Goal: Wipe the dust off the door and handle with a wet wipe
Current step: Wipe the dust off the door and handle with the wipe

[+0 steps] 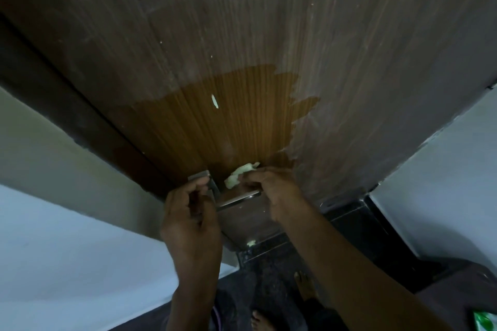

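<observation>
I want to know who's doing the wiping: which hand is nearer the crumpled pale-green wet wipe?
Right. The right hand pinches the crumpled pale-green wet wipe against the brown wooden door; the left hand is lower left, holding the silver metal handle.
</observation>
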Motion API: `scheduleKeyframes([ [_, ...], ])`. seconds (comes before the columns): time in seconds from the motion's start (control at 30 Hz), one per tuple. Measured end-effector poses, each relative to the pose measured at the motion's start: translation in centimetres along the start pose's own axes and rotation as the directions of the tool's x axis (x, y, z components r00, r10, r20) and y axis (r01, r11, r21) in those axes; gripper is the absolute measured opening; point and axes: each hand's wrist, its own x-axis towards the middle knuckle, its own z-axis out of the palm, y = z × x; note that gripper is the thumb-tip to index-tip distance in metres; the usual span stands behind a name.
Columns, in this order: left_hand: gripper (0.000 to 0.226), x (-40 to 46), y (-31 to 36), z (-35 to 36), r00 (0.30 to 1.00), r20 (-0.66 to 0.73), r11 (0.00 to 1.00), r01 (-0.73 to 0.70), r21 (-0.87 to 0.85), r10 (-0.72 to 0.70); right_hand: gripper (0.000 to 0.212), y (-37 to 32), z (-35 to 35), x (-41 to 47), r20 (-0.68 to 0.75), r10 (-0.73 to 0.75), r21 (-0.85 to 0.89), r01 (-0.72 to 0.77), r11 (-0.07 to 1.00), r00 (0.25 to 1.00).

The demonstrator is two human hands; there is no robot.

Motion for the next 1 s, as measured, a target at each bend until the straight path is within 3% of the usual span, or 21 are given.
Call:
scheduleKeyframes([
  [0.1, 0.029, -0.1, 0.4, 0.5, 0.999, 0.048, 1.0, -0.017, -0.018, 0.018, 0.018, -0.1, -1.1, 0.3, -0.116, 0.047, 0.031, -0.043, 0.999, 0.992],
  [0.2, 0.03, -0.2, 1.0, 1.3, 0.994, 0.096, 0.999, -0.047, -0.014, 0.049, 0.016, -0.5, -1.8, -0.1, -0.124, 0.011, 0.004, -0.01, 1.0, 0.992],
  [0.4, 0.024, -0.3, 1.6, 2.1, 0.988, 0.129, 0.997, -0.081, -0.021, 0.083, 0.019, -3.9, -4.2, -1.9, -0.287, -0.285, 0.046, 0.31, 0.95, 0.915],
  [0.57, 0.03, -0.6, 2.2, 2.8, 0.975, 0.205, 0.995, -0.075, -0.063, 0.087, 0.018, -2.3, -4.1, -2.0, -0.274, -0.141, 0.039, 0.157, 0.987, 0.951],
  [0.67, 0.028, -0.7, 2.1, 3.1, 0.969, 0.218, 0.993, -0.102, -0.059, 0.112, 0.018, -3.0, -4.1, -2.5, -0.277, -0.202, 0.016, 0.215, 0.976, 0.939],
  [0.8, 0.025, -0.9, 2.2, 3.6, 0.97, 0.221, 0.994, -0.086, -0.068, 0.099, 0.019, -6.6, -4.9, -3.9, -0.381, -0.519, -0.015, 0.556, 0.831, 0.765],
  [0.87, 0.024, -1.1, 2.4, 3.9, 0.969, 0.232, 0.993, -0.072, -0.089, 0.091, 0.017, -7.4, -5.3, -4.2, -0.384, -0.591, -0.018, 0.634, 0.773, 0.71],
  [1.0, 0.027, -1.3, 3.1, 4.6, 0.961, 0.265, 0.992, -0.046, -0.121, 0.077, 0.011, -4.4, -6.1, -1.9, -0.416, -0.467, -0.079, 0.481, 0.873, 0.78],
])
